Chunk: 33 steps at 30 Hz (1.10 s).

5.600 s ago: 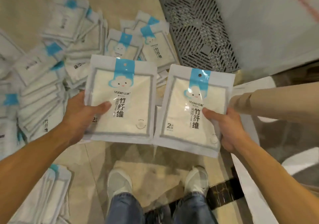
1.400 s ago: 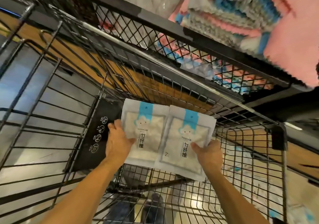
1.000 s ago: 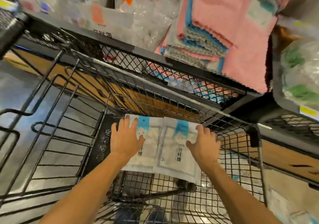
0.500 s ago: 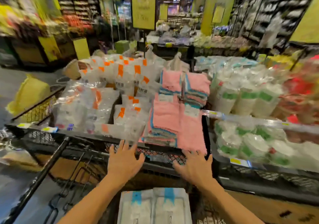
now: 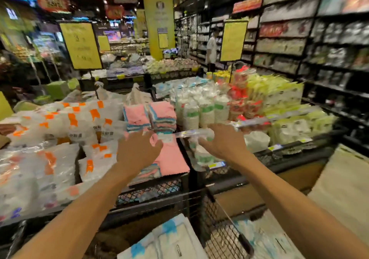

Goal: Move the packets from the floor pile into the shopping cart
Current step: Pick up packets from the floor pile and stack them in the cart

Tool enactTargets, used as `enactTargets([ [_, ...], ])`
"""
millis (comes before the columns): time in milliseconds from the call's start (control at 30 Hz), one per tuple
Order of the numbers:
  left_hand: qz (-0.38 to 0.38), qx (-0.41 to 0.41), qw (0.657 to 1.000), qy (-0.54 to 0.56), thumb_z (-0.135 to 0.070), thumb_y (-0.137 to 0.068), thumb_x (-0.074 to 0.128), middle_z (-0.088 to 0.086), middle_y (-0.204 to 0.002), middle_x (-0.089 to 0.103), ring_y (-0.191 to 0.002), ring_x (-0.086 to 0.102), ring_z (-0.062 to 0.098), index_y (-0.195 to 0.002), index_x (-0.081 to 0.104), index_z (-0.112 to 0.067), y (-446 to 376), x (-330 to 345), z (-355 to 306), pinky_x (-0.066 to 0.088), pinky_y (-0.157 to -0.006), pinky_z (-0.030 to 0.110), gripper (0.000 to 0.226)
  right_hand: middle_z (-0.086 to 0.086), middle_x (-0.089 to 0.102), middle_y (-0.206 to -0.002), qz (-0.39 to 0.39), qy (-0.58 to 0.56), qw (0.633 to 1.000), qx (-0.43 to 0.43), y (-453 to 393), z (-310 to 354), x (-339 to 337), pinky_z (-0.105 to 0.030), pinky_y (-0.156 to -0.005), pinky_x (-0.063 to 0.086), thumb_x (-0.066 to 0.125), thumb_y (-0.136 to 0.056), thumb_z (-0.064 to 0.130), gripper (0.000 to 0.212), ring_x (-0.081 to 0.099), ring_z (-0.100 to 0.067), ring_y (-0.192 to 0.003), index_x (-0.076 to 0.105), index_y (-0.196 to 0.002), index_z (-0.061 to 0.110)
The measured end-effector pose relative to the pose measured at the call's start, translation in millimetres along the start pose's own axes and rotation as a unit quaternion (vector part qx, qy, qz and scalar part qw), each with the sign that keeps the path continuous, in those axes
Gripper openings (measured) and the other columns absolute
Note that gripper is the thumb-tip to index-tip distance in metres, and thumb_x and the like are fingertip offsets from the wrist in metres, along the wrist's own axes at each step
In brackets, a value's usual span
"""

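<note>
Both hands, left hand [image 5: 137, 154] & right hand [image 5: 223, 144], empty w/ fingers spread, mid frame; packets [image 5: 169, 240] lie in shopping cart [image 5: 225, 238], bottom centre. Turn back to floor pile, grab two flat

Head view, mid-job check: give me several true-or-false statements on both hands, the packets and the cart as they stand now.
1. Both hands are empty. True: the left hand and the right hand are raised with fingers spread and hold nothing.
2. A packet is pinched in the right hand. False: it holds none.
3. Packets with blue tops lie low in the frame, beside the shopping cart's wire wall. True.
4. The hands rest on the packets. False: they are up in front of the pink towels, apart from the packets.
5. The pink towels lie inside the cart. False: they sit on the display bin beyond it.
</note>
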<state>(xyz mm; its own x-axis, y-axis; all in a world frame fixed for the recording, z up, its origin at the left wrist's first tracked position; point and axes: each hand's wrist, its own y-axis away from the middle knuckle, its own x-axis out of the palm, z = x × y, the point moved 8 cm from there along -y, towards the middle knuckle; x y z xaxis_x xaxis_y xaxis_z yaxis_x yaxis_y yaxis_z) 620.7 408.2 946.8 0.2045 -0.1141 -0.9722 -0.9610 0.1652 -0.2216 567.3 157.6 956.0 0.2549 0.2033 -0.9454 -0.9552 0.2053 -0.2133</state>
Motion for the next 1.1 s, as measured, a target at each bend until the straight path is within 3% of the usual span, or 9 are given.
enactTargets([
  [167, 0.0, 0.138, 0.989, 0.061, -0.061, -0.099, 0.037, 0.006, -0.144, 0.056, -0.131, 0.051, 0.032, -0.143, 0.053, -0.028, 27, 0, -94, 0.044, -0.102, 0.045, 0.057, 0.0, 0.053, -0.152, -0.022, -0.004, 0.993, 0.12, 82, -69, -41, -0.053, -0.107, 0.047, 0.05, -0.088, 0.075, 0.077, 0.052, -0.028, -0.136, 0.046, -0.152, 0.032],
  [300, 0.037, 0.234, 0.967, 0.098, -0.061, -0.098, 0.035, 0.006, -0.152, 0.049, -0.135, 0.049, 0.032, -0.147, 0.049, -0.029, 71, 6, -180, 0.043, -0.105, 0.045, 0.06, -0.001, 0.063, -0.136, -0.041, 0.022, 0.972, 0.229, 170, -131, -70, -0.054, -0.103, 0.051, 0.05, -0.088, 0.075, 0.076, 0.059, -0.03, -0.126, 0.047, -0.15, 0.031],
  [367, 0.056, 0.282, 0.953, 0.096, -0.061, -0.099, 0.034, 0.008, -0.149, 0.052, -0.133, 0.05, 0.034, -0.146, 0.051, -0.027, 97, 9, -221, 0.043, -0.102, 0.046, 0.061, -0.003, 0.061, -0.142, -0.06, 0.026, 0.959, 0.276, 218, -162, -85, -0.051, -0.104, 0.051, 0.051, -0.089, 0.073, 0.077, 0.057, -0.03, -0.129, 0.048, -0.15, 0.027],
  [467, 0.066, 0.352, 0.927, 0.116, -0.064, -0.094, 0.031, 0.009, -0.124, 0.065, -0.115, 0.061, 0.035, -0.126, 0.062, -0.025, 139, 9, -278, 0.049, -0.089, 0.046, 0.06, -0.002, 0.055, -0.151, -0.089, 0.035, 0.936, 0.34, 288, -202, -107, -0.046, -0.107, 0.05, 0.055, -0.091, 0.07, 0.076, 0.054, -0.028, -0.134, 0.047, -0.152, 0.024],
  [533, 0.072, 0.387, 0.911, 0.122, -0.063, -0.097, 0.035, 0.009, -0.127, 0.063, -0.115, 0.059, 0.033, -0.134, 0.059, -0.024, 166, 10, -312, 0.047, -0.088, 0.045, 0.058, -0.002, 0.053, -0.152, -0.096, 0.041, 0.919, 0.381, 331, -226, -117, -0.043, -0.107, 0.049, 0.057, -0.092, 0.067, 0.075, 0.053, -0.026, -0.136, 0.046, -0.153, 0.024],
  [633, 0.083, 0.43, 0.891, 0.121, -0.064, -0.098, 0.036, 0.005, -0.147, 0.053, -0.131, 0.052, 0.031, -0.147, 0.05, -0.027, 204, 14, -360, 0.044, -0.104, 0.05, 0.062, -0.002, 0.052, -0.153, -0.104, 0.042, 0.895, 0.432, 390, -261, -129, -0.044, -0.107, 0.049, 0.058, -0.093, 0.064, 0.074, 0.05, -0.027, -0.139, 0.044, -0.154, 0.024],
  [1100, 0.121, 0.524, 0.838, 0.095, -0.062, -0.098, 0.039, 0.003, -0.15, 0.052, -0.133, 0.052, 0.029, -0.149, 0.047, -0.026, 366, 75, -556, 0.047, -0.104, 0.048, 0.063, -0.002, 0.059, -0.146, -0.107, 0.058, 0.806, 0.579, 622, -424, -131, -0.05, -0.102, 0.052, 0.056, -0.089, 0.069, 0.075, 0.056, -0.032, -0.13, 0.048, -0.149, 0.025],
])
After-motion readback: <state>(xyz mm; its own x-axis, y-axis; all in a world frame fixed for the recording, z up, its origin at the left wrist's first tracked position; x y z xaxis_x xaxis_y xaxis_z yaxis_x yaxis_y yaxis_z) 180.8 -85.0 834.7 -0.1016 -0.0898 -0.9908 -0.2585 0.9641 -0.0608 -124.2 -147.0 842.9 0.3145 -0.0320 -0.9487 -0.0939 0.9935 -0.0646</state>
